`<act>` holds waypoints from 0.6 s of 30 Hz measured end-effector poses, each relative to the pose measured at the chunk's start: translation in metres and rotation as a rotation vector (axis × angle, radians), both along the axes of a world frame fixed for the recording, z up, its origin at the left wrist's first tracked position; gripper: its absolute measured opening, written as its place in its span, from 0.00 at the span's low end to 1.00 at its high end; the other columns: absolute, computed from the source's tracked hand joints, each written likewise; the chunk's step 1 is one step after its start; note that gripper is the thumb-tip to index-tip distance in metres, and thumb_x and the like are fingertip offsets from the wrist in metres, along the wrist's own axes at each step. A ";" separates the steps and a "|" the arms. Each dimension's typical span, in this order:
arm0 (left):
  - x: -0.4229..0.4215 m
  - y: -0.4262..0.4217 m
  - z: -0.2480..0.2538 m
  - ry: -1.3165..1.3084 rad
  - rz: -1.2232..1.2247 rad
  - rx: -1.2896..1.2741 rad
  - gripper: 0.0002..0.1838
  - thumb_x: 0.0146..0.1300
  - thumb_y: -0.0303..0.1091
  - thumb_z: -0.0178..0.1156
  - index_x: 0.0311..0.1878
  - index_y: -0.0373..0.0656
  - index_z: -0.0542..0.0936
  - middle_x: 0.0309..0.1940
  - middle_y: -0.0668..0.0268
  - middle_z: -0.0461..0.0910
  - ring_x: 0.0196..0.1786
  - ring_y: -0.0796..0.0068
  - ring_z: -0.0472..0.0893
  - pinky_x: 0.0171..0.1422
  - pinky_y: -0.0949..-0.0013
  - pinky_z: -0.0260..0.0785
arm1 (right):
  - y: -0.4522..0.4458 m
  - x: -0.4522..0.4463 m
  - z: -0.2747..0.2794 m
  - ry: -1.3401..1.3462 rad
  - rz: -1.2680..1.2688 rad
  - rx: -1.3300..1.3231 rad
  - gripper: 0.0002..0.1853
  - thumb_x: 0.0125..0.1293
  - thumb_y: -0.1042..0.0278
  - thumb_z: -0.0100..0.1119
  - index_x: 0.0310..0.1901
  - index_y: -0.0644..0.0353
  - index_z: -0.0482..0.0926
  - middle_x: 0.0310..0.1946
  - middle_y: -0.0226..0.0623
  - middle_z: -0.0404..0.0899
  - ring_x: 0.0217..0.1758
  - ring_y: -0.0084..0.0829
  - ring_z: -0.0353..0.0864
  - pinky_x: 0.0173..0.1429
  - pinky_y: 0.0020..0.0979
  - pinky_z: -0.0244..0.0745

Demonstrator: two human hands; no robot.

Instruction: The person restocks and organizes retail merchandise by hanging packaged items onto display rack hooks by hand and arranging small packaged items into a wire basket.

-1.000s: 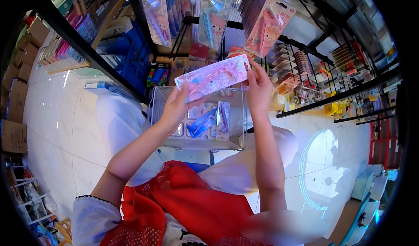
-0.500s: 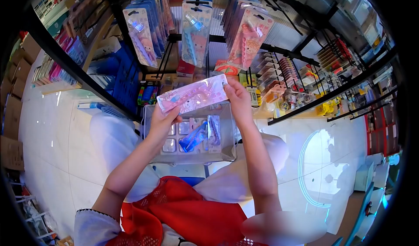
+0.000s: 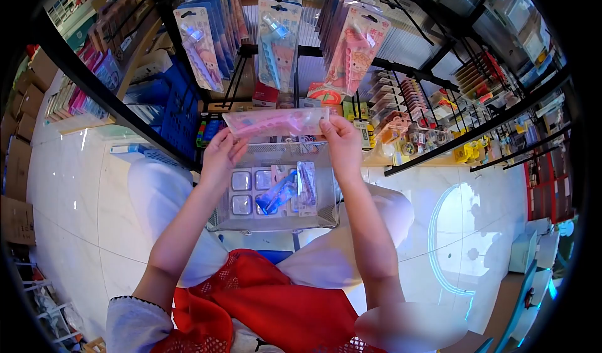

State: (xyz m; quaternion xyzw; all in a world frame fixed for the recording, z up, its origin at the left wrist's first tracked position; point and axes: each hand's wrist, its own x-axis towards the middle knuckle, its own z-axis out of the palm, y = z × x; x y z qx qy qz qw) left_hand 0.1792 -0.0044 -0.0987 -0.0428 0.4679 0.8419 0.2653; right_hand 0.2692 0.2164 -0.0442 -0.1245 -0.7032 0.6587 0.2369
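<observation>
A pink blister package (image 3: 276, 122) spans the space between my two hands, tilted so that its face is foreshortened. My right hand (image 3: 343, 141) pinches its right end between thumb and fingers. At its left end is my left hand (image 3: 221, 153), with curled fingers at the lower left corner. Below them stands a wire-mesh basket (image 3: 326, 196). Inside it lie a blue package (image 3: 278, 193), a narrow patterned package (image 3: 306, 187) and several clear square cases (image 3: 241, 204).
Similar packages hang on hooks in three rows, at the left (image 3: 199, 51), middle (image 3: 279, 46) and right (image 3: 356, 52). A blue crate (image 3: 179, 111) stands at the left. Black rack bars (image 3: 476, 130) run along the right, beside small hanging goods. Cardboard boxes (image 3: 17, 171) line the far left.
The pink package has tilted from face-on to nearly edge-on. The left hand's fingers have loosened and shifted left along it. The view has moved so the hanging rows appear lower than at first.
</observation>
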 end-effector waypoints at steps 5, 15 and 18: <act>0.000 0.005 0.024 -0.357 -0.367 0.442 0.38 0.62 0.62 0.41 0.60 0.33 0.61 0.60 0.50 0.64 0.64 0.55 0.64 0.68 0.55 0.54 | -0.032 0.020 0.003 0.469 0.140 0.826 0.06 0.49 0.76 0.57 0.31 0.61 0.77 0.31 0.34 0.79 0.37 0.33 0.79 0.43 0.32 0.72; 0.001 0.011 0.009 -0.061 -0.512 0.130 0.21 0.64 0.27 0.49 0.61 0.39 0.63 0.55 0.56 0.71 0.55 0.60 0.74 0.57 0.58 0.69 | -0.059 0.045 -0.021 0.387 0.496 0.875 0.11 0.48 0.69 0.64 0.33 0.57 0.76 0.40 0.34 0.75 0.49 0.35 0.73 0.51 0.37 0.67; 0.008 0.013 0.013 0.021 -0.603 0.053 0.24 0.63 0.27 0.50 0.63 0.41 0.59 0.52 0.55 0.73 0.51 0.62 0.76 0.54 0.61 0.71 | -0.042 0.028 -0.018 0.153 0.117 0.770 0.11 0.51 0.71 0.62 0.38 0.60 0.77 0.41 0.37 0.75 0.47 0.39 0.74 0.48 0.35 0.69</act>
